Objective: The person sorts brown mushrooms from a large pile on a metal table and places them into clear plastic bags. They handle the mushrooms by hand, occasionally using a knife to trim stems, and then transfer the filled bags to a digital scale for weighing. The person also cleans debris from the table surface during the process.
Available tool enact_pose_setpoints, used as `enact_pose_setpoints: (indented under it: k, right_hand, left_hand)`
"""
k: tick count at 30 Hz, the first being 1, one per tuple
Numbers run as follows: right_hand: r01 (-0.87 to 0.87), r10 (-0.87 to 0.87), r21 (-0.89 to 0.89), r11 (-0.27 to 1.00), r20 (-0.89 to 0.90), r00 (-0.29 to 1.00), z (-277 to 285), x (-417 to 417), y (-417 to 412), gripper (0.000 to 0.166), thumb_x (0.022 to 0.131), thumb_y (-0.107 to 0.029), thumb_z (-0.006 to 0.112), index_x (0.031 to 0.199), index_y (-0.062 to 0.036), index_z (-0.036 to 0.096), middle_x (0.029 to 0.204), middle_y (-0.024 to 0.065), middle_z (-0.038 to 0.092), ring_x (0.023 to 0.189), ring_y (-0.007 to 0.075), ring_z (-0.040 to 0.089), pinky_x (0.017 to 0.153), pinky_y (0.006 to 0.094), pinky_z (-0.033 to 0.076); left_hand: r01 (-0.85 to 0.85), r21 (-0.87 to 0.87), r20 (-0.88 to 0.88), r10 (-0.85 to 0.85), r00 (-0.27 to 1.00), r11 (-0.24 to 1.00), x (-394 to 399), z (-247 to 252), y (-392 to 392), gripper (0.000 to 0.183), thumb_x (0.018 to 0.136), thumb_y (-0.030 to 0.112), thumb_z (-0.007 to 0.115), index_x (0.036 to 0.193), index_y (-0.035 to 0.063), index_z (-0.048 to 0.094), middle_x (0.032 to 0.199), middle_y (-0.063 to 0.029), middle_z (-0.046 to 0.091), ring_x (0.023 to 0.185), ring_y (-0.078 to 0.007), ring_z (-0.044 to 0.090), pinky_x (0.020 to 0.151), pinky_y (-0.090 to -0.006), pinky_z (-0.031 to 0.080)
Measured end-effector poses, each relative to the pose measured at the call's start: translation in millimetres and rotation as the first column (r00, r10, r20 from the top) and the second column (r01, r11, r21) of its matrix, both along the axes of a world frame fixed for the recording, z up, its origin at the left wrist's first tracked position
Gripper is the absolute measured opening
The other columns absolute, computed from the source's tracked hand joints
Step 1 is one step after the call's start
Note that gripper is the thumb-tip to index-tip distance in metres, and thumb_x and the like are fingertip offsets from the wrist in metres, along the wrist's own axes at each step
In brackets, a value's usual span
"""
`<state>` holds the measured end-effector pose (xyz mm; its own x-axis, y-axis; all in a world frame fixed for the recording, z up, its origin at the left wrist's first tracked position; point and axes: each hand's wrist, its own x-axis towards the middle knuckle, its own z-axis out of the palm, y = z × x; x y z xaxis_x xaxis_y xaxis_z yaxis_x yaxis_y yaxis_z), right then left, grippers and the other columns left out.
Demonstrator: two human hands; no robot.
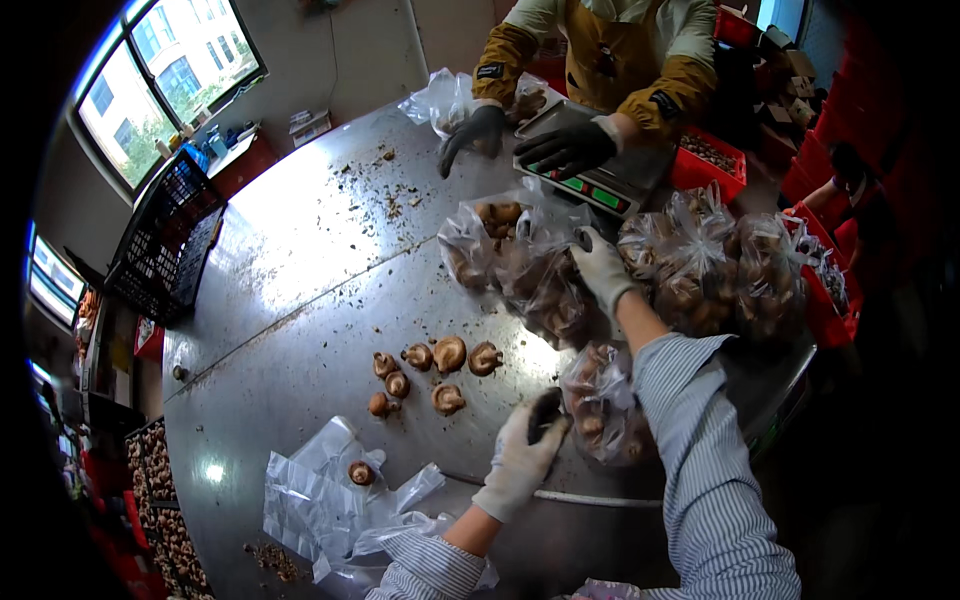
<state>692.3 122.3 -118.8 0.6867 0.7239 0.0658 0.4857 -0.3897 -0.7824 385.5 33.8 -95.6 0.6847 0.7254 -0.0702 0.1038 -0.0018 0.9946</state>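
My left hand (525, 454), in a white glove with dark fingertips, is beside a clear plastic bag of mushrooms (604, 405) near the table's front edge, its fingers apart. Farther up, my right hand (602, 266), gloved alike, reaches to the right side of a larger group of bagged mushrooms (532, 270); whether its fingertips grip the plastic cannot be told. Loose brown mushrooms (448, 355) lie in a cluster on the metal table (300, 390). Flat clear plastic bags (322, 487) are spread at the lower left, with one mushroom (361, 472) on them.
Across the table, a co-worker's dark-gloved hands (570, 148) are over a digital scale (600, 191). More bagged mushrooms (694, 285) stand at right, near a red crate (832, 300). A black plastic crate (169, 240) sits at the left edge. Mushroom scraps (394, 202) litter the far tabletop.
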Motion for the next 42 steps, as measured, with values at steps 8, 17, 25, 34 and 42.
enact_pose_setpoints:
  k: [8,17,25,34,42]
  right_hand:
    - [-0.676,0.661,-0.322,0.662,-0.174,0.73,133,-39,-146,0.107,0.069,-0.052,0.083,0.152,-0.0122,0.03,0.151,0.0227,0.037,0.132,0.0356,0.047,0.109,0.0434,0.04]
    - [-0.271,0.299,0.134,0.953,-0.29,0.909,97,-64,-171,0.021,0.091,-0.002,0.055,0.108,0.0009,0.067,0.103,0.0078,0.069,0.095,0.0119,0.063,0.086,0.0267,0.051]
    - [-0.088,0.447,0.565,0.82,-0.537,0.715,156,-74,-61,0.022,0.087,-0.004,0.065,0.11,-0.0018,0.068,0.103,0.0065,0.07,0.09,0.0133,0.067,0.08,0.0273,0.056]
    - [0.1,-0.004,0.354,0.93,-0.264,0.965,88,29,75,0.025,0.089,-0.017,0.067,0.111,-0.004,0.068,0.091,0.013,0.071,0.079,0.0195,0.069,0.065,0.0306,0.055]
    - [-0.022,0.043,-0.051,0.998,0.458,0.888,25,-61,50,0.039,0.088,-0.023,0.065,0.125,-0.0113,0.062,0.122,0.018,0.062,0.105,0.0304,0.064,0.086,0.0405,0.052]
  left_hand:
    - [0.234,-0.037,-0.331,-0.232,0.914,0.972,-6,-32,-42,0.077,0.085,0.026,0.074,0.147,0.004,0.035,0.131,-0.0199,0.055,0.117,-0.0261,0.058,0.1,-0.036,0.046]
    - [0.076,-0.426,-0.069,-0.116,0.991,0.901,10,-47,-48,0.086,0.086,0.013,0.076,0.154,0.0078,0.023,0.136,-0.0157,0.049,0.123,-0.0222,0.052,0.101,-0.0326,0.046]
    - [0.025,-0.473,0.261,0.113,0.959,0.881,16,-8,9,0.084,0.088,0.01,0.073,0.154,0.0098,0.02,0.141,-0.0134,0.044,0.126,-0.0209,0.047,0.101,-0.0342,0.046]
    - [-0.128,0.347,-0.364,0.259,0.895,0.929,-45,30,163,0.053,0.091,0.024,0.069,0.137,0.0053,0.051,0.129,-0.0174,0.057,0.109,-0.0244,0.059,0.097,-0.0341,0.051]
    - [0.41,0.445,-0.846,0.224,0.484,0.796,-105,-16,212,0.092,0.069,0.041,0.081,0.149,0.0254,0.038,0.155,-0.0241,0.027,0.136,-0.0453,0.036,0.111,-0.0455,0.037]
